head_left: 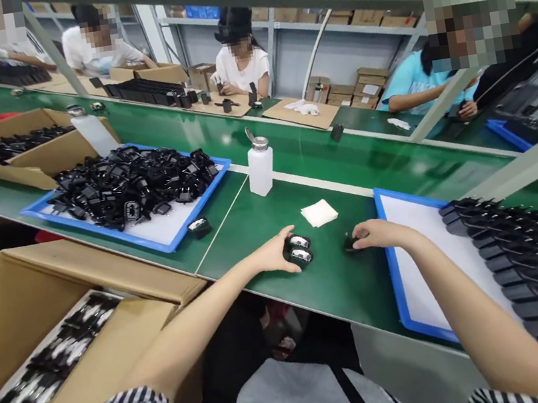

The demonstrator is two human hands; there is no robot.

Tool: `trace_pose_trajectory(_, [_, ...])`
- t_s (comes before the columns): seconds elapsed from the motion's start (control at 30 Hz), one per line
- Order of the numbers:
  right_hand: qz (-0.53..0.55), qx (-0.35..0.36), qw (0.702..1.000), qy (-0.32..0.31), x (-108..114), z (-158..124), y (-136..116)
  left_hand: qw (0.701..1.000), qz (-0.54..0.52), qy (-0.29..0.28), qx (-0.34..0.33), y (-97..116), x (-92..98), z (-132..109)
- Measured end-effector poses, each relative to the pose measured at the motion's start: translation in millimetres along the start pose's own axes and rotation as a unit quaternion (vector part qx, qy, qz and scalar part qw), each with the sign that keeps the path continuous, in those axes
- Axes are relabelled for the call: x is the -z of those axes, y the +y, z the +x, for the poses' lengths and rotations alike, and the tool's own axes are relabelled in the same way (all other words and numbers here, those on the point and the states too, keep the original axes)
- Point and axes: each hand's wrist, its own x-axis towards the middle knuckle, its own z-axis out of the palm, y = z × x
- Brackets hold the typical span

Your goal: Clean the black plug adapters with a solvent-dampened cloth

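Observation:
My left hand (276,252) is closed around two black chargers with shiny faces (298,249), resting on the green table (331,280). My right hand (378,234) lies just to the right, its fingers curled over another small black part (350,242) on the table. A folded white cloth (318,213) lies just beyond both hands. A white dispenser bottle (260,166) stands farther back.
A blue tray heaped with black plug parts (132,181) sits at left, one loose charger (198,226) beside it. A blue tray with rows of black chargers (525,257) lies at right. An open cardboard box (44,356) is at near left. Several other people work across the conveyor.

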Motion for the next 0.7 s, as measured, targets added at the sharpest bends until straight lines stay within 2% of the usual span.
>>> trace_pose_trajectory(0.03, [-0.028,-0.008,0.999,-0.015,5,11,-2,1.0,-0.008,0.021,0.011,-1,-4.6,-1])
trace_pose_trajectory(0.07, [-0.041,-0.02,0.999,-0.003,8,23,-5,0.999,-0.012,0.043,0.019,-1,-9.8,-2])
trace_pose_trajectory(0.17, [-0.05,-0.075,0.99,0.109,8,56,-17,0.994,0.003,0.098,0.038,-1,-22.6,-2])
trace_pose_trajectory(0.2, [-0.051,-0.091,0.986,0.129,5,66,-19,0.993,0.011,0.111,0.045,-1,-24.9,-2])
trace_pose_trajectory(0.27, [-0.045,-0.096,0.986,0.127,-1,82,-23,0.99,0.024,0.128,0.054,-1,-26.5,0])
trace_pose_trajectory(0.33, [-0.028,-0.071,0.99,0.121,-9,90,-27,0.988,0.035,0.142,0.055,-2,-25.6,1])
trace_pose_trajectory(0.47, [0.005,-0.003,0.986,0.169,-28,80,-43,0.984,0.045,0.164,0.044,-5,-24.0,3])
trace_pose_trajectory(0.53, [0.021,0.066,0.981,0.184,-44,66,-55,0.983,0.046,0.171,0.046,-6,-24.9,4])
trace_pose_trajectory(0.63, [0.018,0.255,0.958,0.127,-69,44,-65,0.984,0.05,0.165,0.04,-7,-27.2,5])
trace_pose_trajectory(0.7, [-0.001,0.334,0.939,0.084,-81,32,-65,0.985,0.06,0.161,0.029,-7,-28.3,5])
